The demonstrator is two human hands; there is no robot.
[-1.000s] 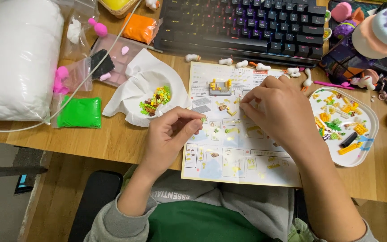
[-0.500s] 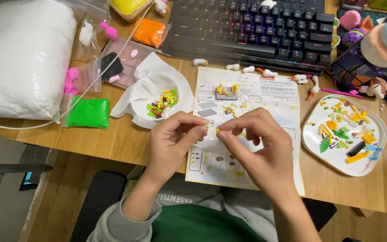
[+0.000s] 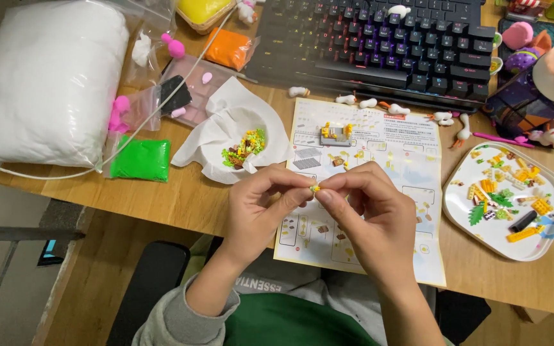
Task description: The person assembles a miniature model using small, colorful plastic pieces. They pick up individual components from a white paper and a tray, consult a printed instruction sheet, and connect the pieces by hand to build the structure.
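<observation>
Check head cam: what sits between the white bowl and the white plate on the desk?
In the head view, the instruction sheet lies between bowl and plate; a small grey build rests on it.

Two hands, left hand [image 3: 261, 208] and right hand [image 3: 370, 214], pinching one tiny yellow piece [image 3: 315, 188] between them. One instruction sheet [image 3: 379, 160]. One black keyboard [image 3: 379, 45]. One white tray [image 3: 549, 240] of loose small bricks, too many and too small to count. One white bowl [image 3: 270, 128] of mixed pieces. One green clay bag [image 3: 139, 159], one orange clay bag [image 3: 227, 48]. One large white sack [image 3: 46, 83]. One worktop [image 3: 181, 198].
</observation>
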